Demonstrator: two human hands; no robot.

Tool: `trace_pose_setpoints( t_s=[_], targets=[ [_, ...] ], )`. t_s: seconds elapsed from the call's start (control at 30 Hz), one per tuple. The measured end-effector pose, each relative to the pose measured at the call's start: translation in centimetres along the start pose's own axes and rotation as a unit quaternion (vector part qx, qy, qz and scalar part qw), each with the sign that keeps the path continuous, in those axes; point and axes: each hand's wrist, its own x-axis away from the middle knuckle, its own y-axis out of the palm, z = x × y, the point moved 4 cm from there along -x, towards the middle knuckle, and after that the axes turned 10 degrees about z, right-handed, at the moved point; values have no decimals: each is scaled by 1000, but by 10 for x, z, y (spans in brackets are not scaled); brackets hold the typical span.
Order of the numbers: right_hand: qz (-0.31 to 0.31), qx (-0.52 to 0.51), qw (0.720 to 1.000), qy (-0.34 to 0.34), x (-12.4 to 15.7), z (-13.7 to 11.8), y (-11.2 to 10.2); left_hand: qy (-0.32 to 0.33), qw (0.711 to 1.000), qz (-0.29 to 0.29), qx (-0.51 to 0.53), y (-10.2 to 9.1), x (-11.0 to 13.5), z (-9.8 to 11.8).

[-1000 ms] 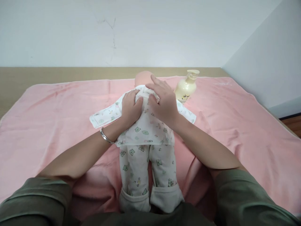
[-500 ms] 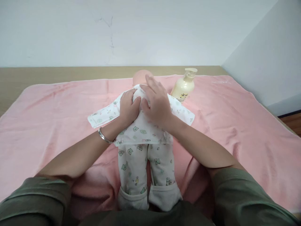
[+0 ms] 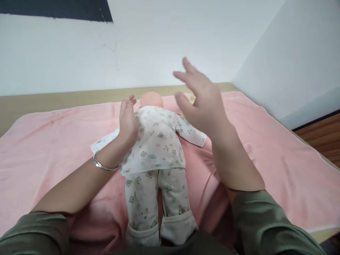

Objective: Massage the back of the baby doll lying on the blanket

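A baby doll (image 3: 152, 100) with a bald head lies stretched out before me, its face not showing. It wears a white long-sleeved top (image 3: 164, 141) and matching trousers (image 3: 172, 191), both printed with small green animals. My left hand (image 3: 129, 120), a silver bangle on its wrist, stands on edge at the doll's left-side shoulder, fingers extended and nothing in the grasp. Raised above the doll's right-side sleeve, my right hand (image 3: 203, 99) is empty, its fingers spread and slightly blurred. Behind it the pale yellow pump bottle (image 3: 192, 98) is mostly hidden.
A pink blanket (image 3: 265, 148) with soft wrinkles lies under the doll. The wooden tabletop (image 3: 53, 101) shows along its back edge, against a white wall (image 3: 148, 49). A dark panel (image 3: 58, 9) is at the upper left, and brown wood (image 3: 324, 134) shows at the right.
My right hand has lifted off the doll's upper back, up and to the right. The left hand has turned on edge and shifted outward to the shoulder. My view has tilted up slightly.
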Motion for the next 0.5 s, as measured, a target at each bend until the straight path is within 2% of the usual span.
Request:
trace_pose_setpoints(
  t_s=[0.07, 0.13, 0.2, 0.27, 0.37, 0.43, 0.5],
  targets=[
    [48, 17, 998, 29, -6, 24, -8, -22, 998, -15, 64, 15, 3, 13],
    [86, 44, 994, 53, -10, 43, -7, -46, 987, -83, 128, 40, 4, 24],
    [105, 85, 988, 79, -13, 60, 1, -105, 970, -148, 165, 66, 5, 29],
    [92, 133, 982, 102, -14, 74, 15, -197, 948, -178, 175, 90, 5, 26],
    [35, 183, 977, 101, -12, 90, 43, -332, 905, -184, 194, 116, 10, 22],
    [8, 196, 976, 93, -9, 95, 58, -377, 879, -184, 228, 127, 15, 25],
    [7, 201, 974, 104, -6, 97, 66, -391, 864, -180, 261, 135, 19, 30]
  ],
)
